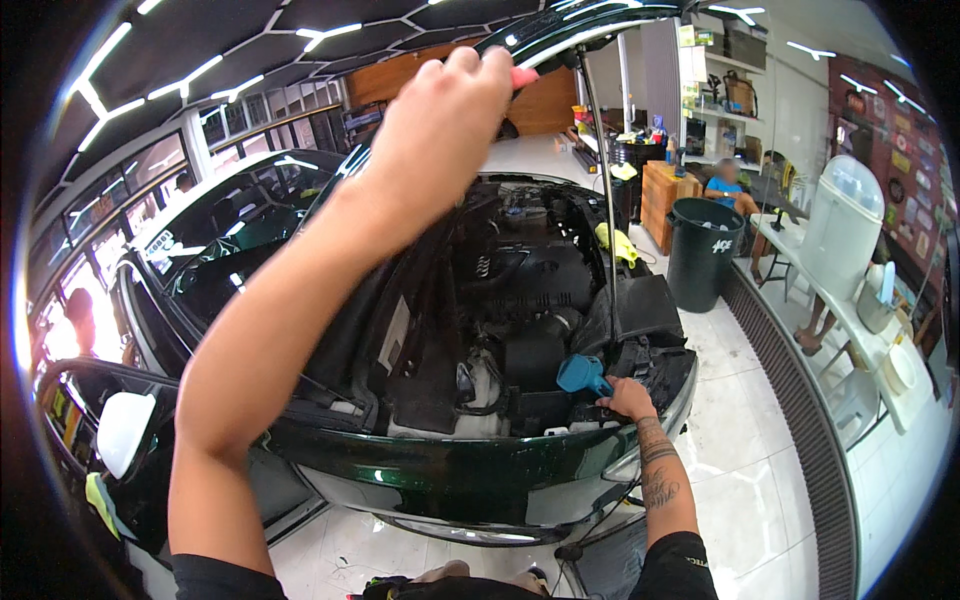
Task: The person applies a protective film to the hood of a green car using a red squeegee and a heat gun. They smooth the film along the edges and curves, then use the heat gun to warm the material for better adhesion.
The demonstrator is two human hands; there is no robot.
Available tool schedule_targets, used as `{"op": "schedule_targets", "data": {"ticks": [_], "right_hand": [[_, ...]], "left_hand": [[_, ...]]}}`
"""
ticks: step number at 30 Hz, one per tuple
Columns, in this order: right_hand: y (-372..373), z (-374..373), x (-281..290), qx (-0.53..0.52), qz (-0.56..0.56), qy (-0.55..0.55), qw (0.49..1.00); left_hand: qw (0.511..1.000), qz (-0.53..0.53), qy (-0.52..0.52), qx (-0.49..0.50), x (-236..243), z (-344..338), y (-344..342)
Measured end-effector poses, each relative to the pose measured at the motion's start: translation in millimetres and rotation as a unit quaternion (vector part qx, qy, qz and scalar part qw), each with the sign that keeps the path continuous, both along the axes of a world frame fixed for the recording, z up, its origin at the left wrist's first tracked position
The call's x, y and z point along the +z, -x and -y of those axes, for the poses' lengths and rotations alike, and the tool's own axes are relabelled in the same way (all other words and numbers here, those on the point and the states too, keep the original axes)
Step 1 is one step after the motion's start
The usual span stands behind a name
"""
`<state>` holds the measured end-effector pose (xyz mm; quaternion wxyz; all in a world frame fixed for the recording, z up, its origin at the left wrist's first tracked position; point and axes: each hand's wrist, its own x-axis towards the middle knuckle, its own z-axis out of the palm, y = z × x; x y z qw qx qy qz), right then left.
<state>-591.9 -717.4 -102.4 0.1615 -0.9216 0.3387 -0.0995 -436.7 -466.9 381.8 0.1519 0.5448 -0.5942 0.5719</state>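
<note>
Head view. Setting: a bright workshop, with branching light strips (185, 78) running across a dark ceiling and pale tiles (735, 430) covering the floor. A dark green car is standing with its hood (600, 12) raised beside a thin prop rod (603, 180); its engine bay (525, 270) is lying open. Beyond it, a yellow cloth (620, 243) is resting at the bay's far edge, and a dark bin (700, 262) is standing on the floor.

Item 1: blue tool (580, 373), one, at the near front corner of the bay, just above the fender (430, 470). The right hand (630, 398) is closing round its narrow end; the broad, rounded head is staying free. Handling, by judgement: light, stiff, hard-shelled, perhaps slick if wet; the narrow neck is offering the best hold. Its long axis is slanting from the hand up and leftward, the head pointing toward the middle of the bay.

Item 2: pink-red piece (523, 77), one, mostly hidden. The left hand (450, 100) is holding it, fingers curled, high before the hood; whether it is touching the hood cannot be told. Its tip is pointing rightward; stiffness and full length are remaining unclear. The hands are standing well apart.
</note>
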Motion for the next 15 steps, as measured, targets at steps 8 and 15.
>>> {"op": "schedule_targets", "data": {"ticks": [8, 15], "right_hand": [[-1.3, -4.7, 12.0, -0.008, -0.019, -0.017, 1.0], [-5.1, -0.1, 9.2, 0.011, -0.005, -0.015, 1.0]], "left_hand": [[0.976, -0.072, -0.203, 0.031, 92.3, -63.1, 9.1], [0.975, 0.01, -0.206, 0.078, 84.3, -33.7, 4.0]]}}
